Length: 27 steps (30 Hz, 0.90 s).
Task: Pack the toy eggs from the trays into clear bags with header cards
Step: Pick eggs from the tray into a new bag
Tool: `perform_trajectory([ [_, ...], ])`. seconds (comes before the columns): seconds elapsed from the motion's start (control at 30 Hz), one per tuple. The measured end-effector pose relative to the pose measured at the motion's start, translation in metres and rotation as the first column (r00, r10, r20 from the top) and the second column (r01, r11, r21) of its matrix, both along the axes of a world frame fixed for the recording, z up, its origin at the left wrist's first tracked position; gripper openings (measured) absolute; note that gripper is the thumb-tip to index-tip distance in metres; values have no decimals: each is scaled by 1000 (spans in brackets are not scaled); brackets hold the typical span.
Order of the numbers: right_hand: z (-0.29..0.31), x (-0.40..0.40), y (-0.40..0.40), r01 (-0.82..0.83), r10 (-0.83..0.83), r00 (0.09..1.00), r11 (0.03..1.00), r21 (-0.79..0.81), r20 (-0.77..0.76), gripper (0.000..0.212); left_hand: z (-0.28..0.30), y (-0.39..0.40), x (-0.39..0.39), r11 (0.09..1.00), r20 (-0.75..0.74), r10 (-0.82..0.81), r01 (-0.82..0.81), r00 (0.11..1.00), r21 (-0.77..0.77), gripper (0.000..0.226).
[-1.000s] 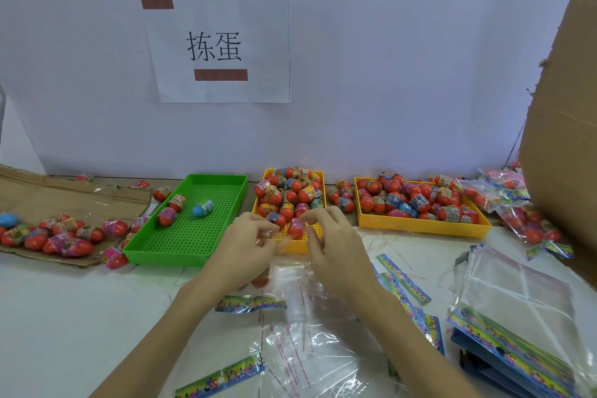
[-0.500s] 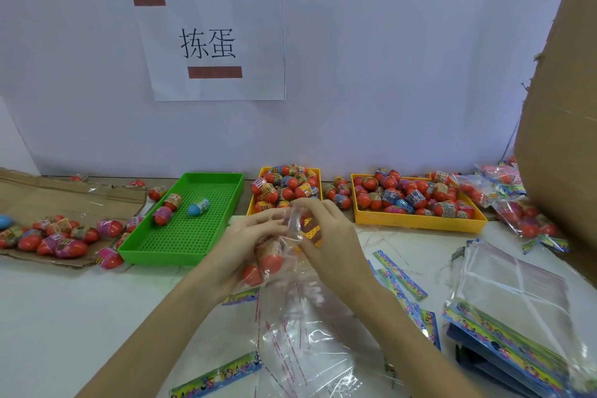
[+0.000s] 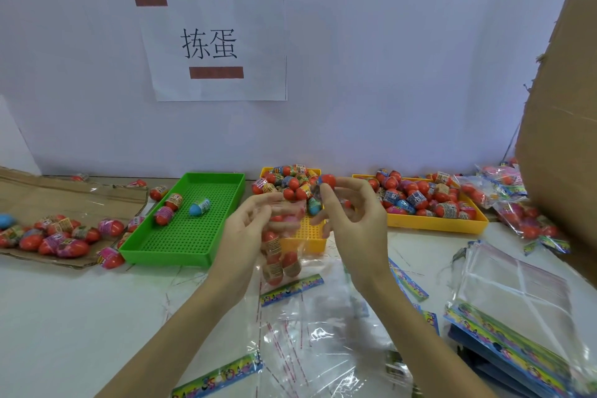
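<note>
My left hand (image 3: 250, 229) holds up the mouth of a clear bag (image 3: 280, 260) with several red toy eggs hanging inside; its coloured header card (image 3: 292, 288) dangles at the bottom. My right hand (image 3: 352, 220) pinches a red toy egg (image 3: 327, 180) at its fingertips, just above the bag's opening. Behind the hands a small yellow tray (image 3: 303, 236) is piled with eggs. A larger yellow tray (image 3: 436, 221) full of eggs lies to the right. The green tray (image 3: 181, 236) on the left holds three eggs.
A stack of empty clear bags with header cards (image 3: 517, 310) lies at the right; loose bags (image 3: 310, 346) are spread under my arms. Eggs rest on flat cardboard (image 3: 58, 200) at left. Filled bags (image 3: 517, 203) and a cardboard box (image 3: 568, 139) stand at right.
The bag with eggs has been lifted higher by my left hand. My right hand has come up off the bag's mouth and now pinches a single red egg above it.
</note>
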State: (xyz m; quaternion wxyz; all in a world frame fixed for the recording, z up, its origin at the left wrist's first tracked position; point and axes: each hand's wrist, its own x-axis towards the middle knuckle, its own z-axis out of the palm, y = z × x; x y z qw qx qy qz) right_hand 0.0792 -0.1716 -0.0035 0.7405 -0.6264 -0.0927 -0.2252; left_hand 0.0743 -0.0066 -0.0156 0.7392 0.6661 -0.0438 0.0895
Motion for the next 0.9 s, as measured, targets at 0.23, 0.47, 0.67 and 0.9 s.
perform_trajectory([
  [0.23,-8,-9,10,15,117,974,825,-565,196,19,2,0,1,998,20,-48,49,999,-47,34],
  [0.47,-13,-7,6,330,-27,921,585,-741,389,25,3,-2,0,999,69,-23,25,997,-29,34],
  [0.67,-14,-6,8,381,-51,907,523,-762,418,27,3,-3,-2,1000,108,-24,23,994,3,36],
  [0.9,-17,-10,12,309,-49,939,558,-770,341,21,2,-5,-3,997,94,-72,69,993,34,35],
])
